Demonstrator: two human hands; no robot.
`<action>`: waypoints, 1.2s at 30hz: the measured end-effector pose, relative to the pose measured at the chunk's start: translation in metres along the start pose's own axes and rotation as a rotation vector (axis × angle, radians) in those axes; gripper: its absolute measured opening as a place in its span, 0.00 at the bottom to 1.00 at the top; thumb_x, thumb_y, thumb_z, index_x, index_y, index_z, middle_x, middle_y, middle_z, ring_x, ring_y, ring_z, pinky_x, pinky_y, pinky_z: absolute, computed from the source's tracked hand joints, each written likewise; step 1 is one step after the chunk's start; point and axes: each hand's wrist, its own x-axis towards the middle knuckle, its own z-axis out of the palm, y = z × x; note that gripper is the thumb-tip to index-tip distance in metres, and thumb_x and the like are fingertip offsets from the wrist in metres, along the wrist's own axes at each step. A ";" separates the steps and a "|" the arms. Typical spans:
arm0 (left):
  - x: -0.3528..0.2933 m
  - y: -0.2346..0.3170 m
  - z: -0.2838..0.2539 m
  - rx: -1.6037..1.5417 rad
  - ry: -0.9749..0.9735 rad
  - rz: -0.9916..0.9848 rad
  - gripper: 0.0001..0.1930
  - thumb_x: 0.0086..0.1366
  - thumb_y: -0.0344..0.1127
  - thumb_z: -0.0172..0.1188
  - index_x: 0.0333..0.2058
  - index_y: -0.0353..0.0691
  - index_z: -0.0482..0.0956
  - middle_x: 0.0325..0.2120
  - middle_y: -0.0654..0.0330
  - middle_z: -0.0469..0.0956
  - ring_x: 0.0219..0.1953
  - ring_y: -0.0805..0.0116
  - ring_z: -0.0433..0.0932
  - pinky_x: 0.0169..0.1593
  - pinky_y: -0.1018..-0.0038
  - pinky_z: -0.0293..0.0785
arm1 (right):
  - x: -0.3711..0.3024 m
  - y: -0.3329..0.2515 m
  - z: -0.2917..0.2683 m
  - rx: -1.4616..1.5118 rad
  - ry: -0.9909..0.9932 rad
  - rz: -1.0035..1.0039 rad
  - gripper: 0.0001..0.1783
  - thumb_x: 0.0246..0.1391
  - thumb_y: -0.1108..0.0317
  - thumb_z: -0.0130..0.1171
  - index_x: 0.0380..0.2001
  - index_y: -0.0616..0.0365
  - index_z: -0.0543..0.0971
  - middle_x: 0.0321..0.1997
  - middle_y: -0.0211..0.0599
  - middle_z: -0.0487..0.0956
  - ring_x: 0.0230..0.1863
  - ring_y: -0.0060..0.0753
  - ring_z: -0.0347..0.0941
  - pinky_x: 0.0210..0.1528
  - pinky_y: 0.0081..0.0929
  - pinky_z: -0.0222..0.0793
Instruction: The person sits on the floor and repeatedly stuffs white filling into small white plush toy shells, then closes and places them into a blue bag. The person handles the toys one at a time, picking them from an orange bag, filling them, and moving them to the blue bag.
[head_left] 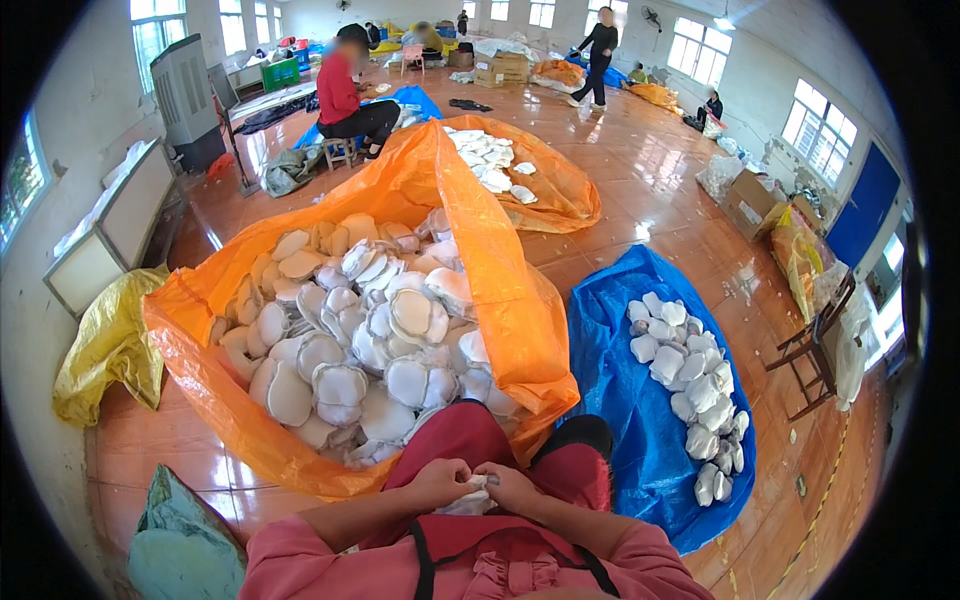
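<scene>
Above my lap, my left hand and my right hand meet with fingers closed on a small white cloth piece. The fingers cover much of it, and its exact kind does not show. Just beyond my knees, a big orange woven sack lies spread wide. Heaped in it are many white and cream rounded cloth pads, some with lobed edges. To my right, a blue woven sheet carries a smaller row of similar white pieces, which look bunched or puffed.
Beyond the orange sack lies another orange sheet with white pieces. A person in red sits on a stool; another person in black walks farther back. A wooden chair stands right, a yellow sack left, a green bag near left.
</scene>
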 end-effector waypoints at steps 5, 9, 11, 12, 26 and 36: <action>-0.001 0.004 0.001 0.221 -0.026 -0.013 0.16 0.52 0.45 0.62 0.29 0.37 0.78 0.24 0.51 0.79 0.29 0.56 0.80 0.33 0.63 0.73 | 0.001 0.006 0.013 -0.002 -0.085 0.085 0.20 0.49 0.65 0.47 0.47 0.53 0.76 0.45 0.43 0.79 0.45 0.43 0.76 0.49 0.35 0.70; 0.000 -0.006 0.006 0.270 0.039 0.054 0.14 0.50 0.44 0.62 0.27 0.38 0.77 0.24 0.51 0.79 0.29 0.55 0.79 0.33 0.61 0.73 | -0.003 0.010 0.007 0.052 -0.137 -0.062 0.21 0.53 0.64 0.50 0.51 0.55 0.74 0.50 0.44 0.77 0.51 0.45 0.72 0.54 0.35 0.65; -0.001 -0.005 0.003 0.301 0.044 -0.003 0.13 0.50 0.43 0.63 0.26 0.39 0.76 0.24 0.52 0.78 0.29 0.55 0.79 0.34 0.61 0.73 | -0.006 0.019 0.000 -0.001 -0.187 -0.189 0.22 0.56 0.62 0.52 0.53 0.56 0.72 0.52 0.44 0.75 0.53 0.46 0.70 0.57 0.35 0.63; -0.002 -0.005 0.003 0.313 0.046 -0.030 0.13 0.50 0.43 0.63 0.26 0.40 0.76 0.24 0.52 0.78 0.29 0.55 0.78 0.34 0.61 0.73 | -0.006 0.019 -0.002 -0.036 -0.200 -0.212 0.22 0.56 0.60 0.52 0.53 0.56 0.72 0.52 0.44 0.75 0.54 0.46 0.69 0.57 0.35 0.63; 0.023 -0.004 0.012 0.032 0.748 0.156 0.07 0.48 0.30 0.61 0.23 0.39 0.71 0.23 0.52 0.74 0.28 0.51 0.76 0.32 0.61 0.71 | 0.009 -0.015 -0.048 0.194 0.001 -0.263 0.24 0.45 0.68 0.64 0.48 0.58 0.73 0.43 0.39 0.75 0.47 0.34 0.72 0.51 0.29 0.66; 0.003 0.041 -0.025 -0.059 0.560 0.679 0.06 0.54 0.28 0.63 0.27 0.36 0.74 0.28 0.58 0.73 0.34 0.63 0.73 0.39 0.73 0.69 | 0.026 -0.044 -0.050 0.677 0.405 -0.402 0.18 0.50 0.79 0.60 0.46 0.58 0.76 0.43 0.30 0.77 0.45 0.22 0.72 0.50 0.21 0.68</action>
